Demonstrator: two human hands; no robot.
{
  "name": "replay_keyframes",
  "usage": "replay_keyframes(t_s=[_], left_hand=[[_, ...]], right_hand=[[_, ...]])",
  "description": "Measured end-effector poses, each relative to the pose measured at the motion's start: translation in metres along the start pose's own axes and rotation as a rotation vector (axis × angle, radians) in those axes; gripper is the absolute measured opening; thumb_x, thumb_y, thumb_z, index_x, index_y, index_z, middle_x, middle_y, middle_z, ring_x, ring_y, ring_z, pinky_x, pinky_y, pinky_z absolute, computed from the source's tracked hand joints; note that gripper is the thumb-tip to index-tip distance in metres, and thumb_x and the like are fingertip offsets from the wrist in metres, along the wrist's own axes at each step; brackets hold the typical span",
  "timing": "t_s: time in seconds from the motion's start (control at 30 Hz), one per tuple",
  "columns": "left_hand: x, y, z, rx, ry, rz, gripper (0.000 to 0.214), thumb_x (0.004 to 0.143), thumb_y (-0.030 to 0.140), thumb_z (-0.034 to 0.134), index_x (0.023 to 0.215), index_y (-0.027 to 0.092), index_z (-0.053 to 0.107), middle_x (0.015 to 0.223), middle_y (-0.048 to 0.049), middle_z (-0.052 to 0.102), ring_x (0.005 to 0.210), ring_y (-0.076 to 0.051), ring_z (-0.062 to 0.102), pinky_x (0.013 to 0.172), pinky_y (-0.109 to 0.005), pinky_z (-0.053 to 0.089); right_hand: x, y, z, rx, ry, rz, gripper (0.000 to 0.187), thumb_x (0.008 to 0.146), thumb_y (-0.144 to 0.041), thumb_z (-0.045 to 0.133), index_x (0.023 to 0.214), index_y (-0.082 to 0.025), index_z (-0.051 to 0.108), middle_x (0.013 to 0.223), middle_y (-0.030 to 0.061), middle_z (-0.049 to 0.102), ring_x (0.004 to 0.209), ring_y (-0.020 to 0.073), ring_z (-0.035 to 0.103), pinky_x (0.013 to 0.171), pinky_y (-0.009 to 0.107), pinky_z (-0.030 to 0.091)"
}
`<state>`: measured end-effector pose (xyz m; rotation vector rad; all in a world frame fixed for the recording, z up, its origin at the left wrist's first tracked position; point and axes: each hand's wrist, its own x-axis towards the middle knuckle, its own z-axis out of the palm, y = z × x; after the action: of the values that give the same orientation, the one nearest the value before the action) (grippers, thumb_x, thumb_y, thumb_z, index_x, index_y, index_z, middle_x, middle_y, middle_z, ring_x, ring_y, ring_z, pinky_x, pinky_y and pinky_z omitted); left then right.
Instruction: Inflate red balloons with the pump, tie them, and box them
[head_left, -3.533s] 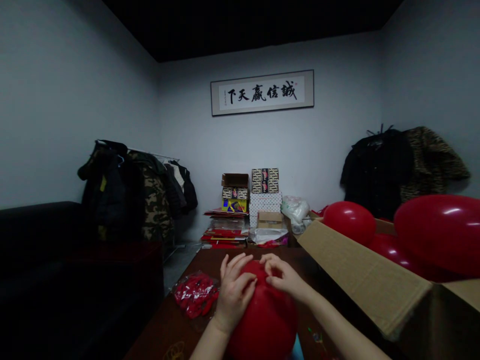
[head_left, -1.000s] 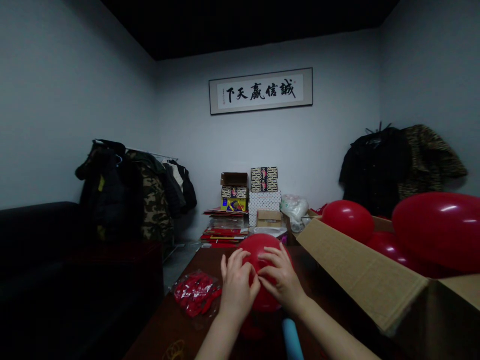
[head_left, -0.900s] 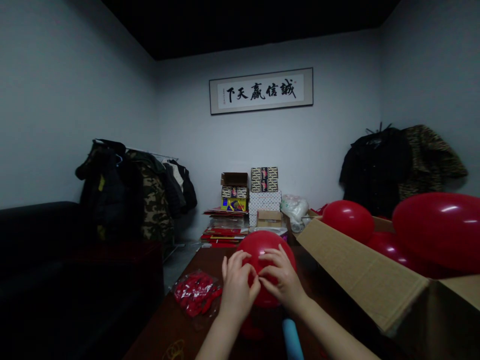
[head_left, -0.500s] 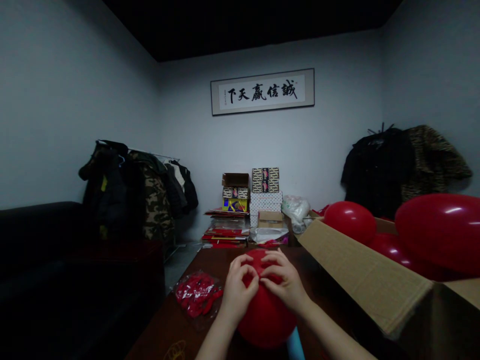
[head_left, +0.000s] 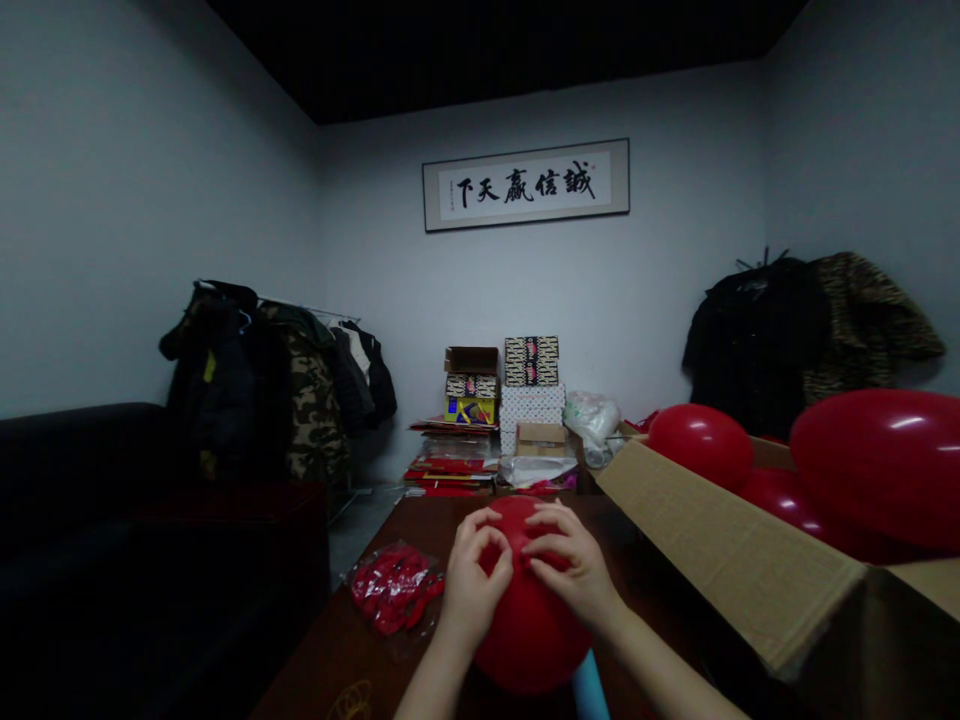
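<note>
A round, inflated red balloon [head_left: 534, 640] is at the front of the table, between my two hands. My left hand [head_left: 476, 570] is closed, with thumb and forefinger pinched at the balloon's neck and the other fingers curled over its left side. Facing it, my right hand [head_left: 570, 565] pinches the small red knot-like nub with thumb and forefinger, its remaining fingers resting on the balloon's upper right. The fingertips hide most of the neck. Below the balloon, a light blue tube [head_left: 589, 688] partly shows.
A clear bag of red balloons [head_left: 396, 588] lies left of my hands on the dark table [head_left: 315, 650]. A thin yellowish coil [head_left: 351, 700] is near the front edge. On the right stands an open cardboard box [head_left: 735, 555] with large inflated balloons [head_left: 885, 465]. Stacked boxes [head_left: 531, 405] stand behind.
My left fingertips have moved slightly left, away from the right ones, so a small gap and the red nub show between them. The balloon stays in nearly the same place.
</note>
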<state>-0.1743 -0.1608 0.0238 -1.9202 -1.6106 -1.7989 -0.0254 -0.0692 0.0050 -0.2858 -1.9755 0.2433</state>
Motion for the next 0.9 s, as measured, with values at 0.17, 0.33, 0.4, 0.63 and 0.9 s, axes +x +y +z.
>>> replay_keyframes(t_s=[0.17,0.33,0.4,0.63,0.9], left_hand=[[-0.002,0.003,0.000,0.071,-0.013,0.084,0.009,0.072,0.014,0.053,0.070,0.021,0.056,0.105,-0.0081,0.058,0.106,-0.023,0.053,0.093,-0.042,0.042],[-0.005,0.004,-0.001,0.203,-0.040,0.152,0.010,0.068,0.023,0.064,0.077,0.022,0.058,0.117,-0.0095,0.055,0.117,-0.029,0.045,0.099,-0.051,0.037],[-0.005,0.004,-0.001,0.248,-0.053,0.188,0.005,0.071,0.024,0.063,0.076,0.022,0.060,0.118,-0.0090,0.055,0.119,-0.029,0.043,0.101,-0.055,0.034],[-0.005,0.001,-0.004,0.306,-0.032,0.240,0.011,0.078,0.018,0.055,0.079,0.023,0.064,0.120,-0.0077,0.054,0.121,-0.027,0.041,0.105,-0.058,0.027],[-0.007,0.002,-0.002,0.362,-0.029,0.257,0.012,0.076,0.015,0.055,0.079,0.024,0.064,0.119,-0.0065,0.056,0.122,-0.027,0.041,0.105,-0.058,0.026]], right_hand=[[-0.001,0.000,-0.003,-0.027,0.030,-0.039,0.014,0.076,-0.025,0.060,0.086,-0.032,0.066,0.102,0.0018,0.062,0.111,0.0208,0.049,0.101,0.050,0.038],[0.000,-0.002,-0.006,-0.127,-0.020,-0.139,0.018,0.078,-0.026,0.059,0.093,-0.033,0.064,0.101,0.0005,0.063,0.115,0.0214,0.047,0.102,0.053,0.036],[0.000,-0.003,-0.007,-0.188,-0.040,-0.180,0.020,0.078,-0.025,0.058,0.096,-0.032,0.063,0.101,0.0002,0.064,0.115,0.0216,0.047,0.104,0.056,0.034],[-0.001,-0.003,-0.009,-0.227,-0.055,-0.169,0.021,0.078,-0.025,0.058,0.099,-0.030,0.060,0.104,0.0014,0.063,0.115,0.0207,0.048,0.106,0.054,0.033],[0.000,-0.007,-0.012,-0.220,-0.060,-0.164,0.013,0.079,-0.023,0.055,0.090,-0.028,0.059,0.104,0.0009,0.062,0.117,0.0197,0.045,0.107,0.053,0.031]])
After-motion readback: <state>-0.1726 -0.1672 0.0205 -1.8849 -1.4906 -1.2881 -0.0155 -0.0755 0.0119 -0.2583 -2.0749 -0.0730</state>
